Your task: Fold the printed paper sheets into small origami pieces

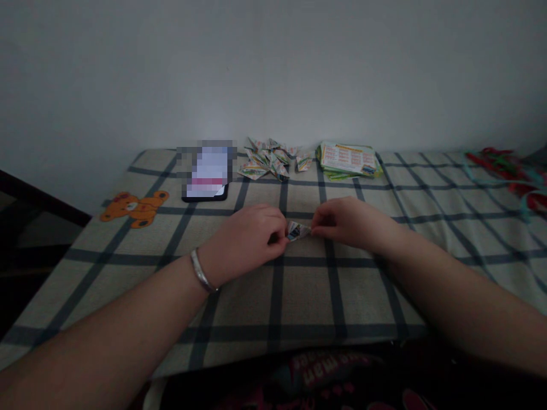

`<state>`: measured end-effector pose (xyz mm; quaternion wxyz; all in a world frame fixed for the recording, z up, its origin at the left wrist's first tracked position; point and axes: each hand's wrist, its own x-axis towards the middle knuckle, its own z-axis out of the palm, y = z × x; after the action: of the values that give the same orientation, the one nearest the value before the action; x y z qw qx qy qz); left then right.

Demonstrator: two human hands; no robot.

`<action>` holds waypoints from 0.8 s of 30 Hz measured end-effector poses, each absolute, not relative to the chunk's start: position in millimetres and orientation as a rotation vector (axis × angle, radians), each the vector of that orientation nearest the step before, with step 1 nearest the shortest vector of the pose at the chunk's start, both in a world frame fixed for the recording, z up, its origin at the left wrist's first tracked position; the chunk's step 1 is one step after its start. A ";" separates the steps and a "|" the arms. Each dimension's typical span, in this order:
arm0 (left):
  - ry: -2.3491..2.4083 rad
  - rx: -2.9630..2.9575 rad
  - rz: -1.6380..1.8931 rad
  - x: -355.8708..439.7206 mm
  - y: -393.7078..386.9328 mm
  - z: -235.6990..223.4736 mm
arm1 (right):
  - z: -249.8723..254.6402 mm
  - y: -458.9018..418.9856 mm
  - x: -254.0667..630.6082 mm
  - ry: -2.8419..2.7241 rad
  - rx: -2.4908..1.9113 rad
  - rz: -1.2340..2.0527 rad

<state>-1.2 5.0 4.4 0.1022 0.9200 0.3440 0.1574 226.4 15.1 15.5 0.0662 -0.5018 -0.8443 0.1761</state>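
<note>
A small folded piece of printed paper [298,230] is stretched between my two hands, just above the checked cloth. My left hand [252,236], with a silver bangle at the wrist, pinches its left end. At the right tip, the thumb and fingers of my right hand [348,222] are closed on the same paper. Beyond my hands lies a loose pile of similar folded paper pieces [267,159]. To the right of that pile sits a stack of printed paper sheets [348,159].
A phone [207,173] with a lit, partly blurred screen lies at the back left. Near the left edge is an orange bear cutout [134,209]. Red and green strands [508,171] lie far right. A wall [265,74] bounds the table [239,307] behind.
</note>
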 end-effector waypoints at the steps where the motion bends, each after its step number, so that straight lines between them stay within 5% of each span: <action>1: 1.014 2.714 0.464 -1.5 5.6 4.1 | 15.0 15.8 226.5 -2.541 -1.519 0.562; 11: 1.005 2.693 0.455 -4.1 7.6 3.3 | 17.9 13.2 219.9 -2.508 -1.668 0.635; 24: 0.985 2.744 0.452 -7.4 15.3 0.5 | 13.4 10.2 216.5 -2.553 -1.274 0.524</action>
<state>-7.4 15.3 0.5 0.0955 0.9258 0.3324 0.1526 216.5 10.2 13.4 0.1198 -0.4361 -0.8737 0.1792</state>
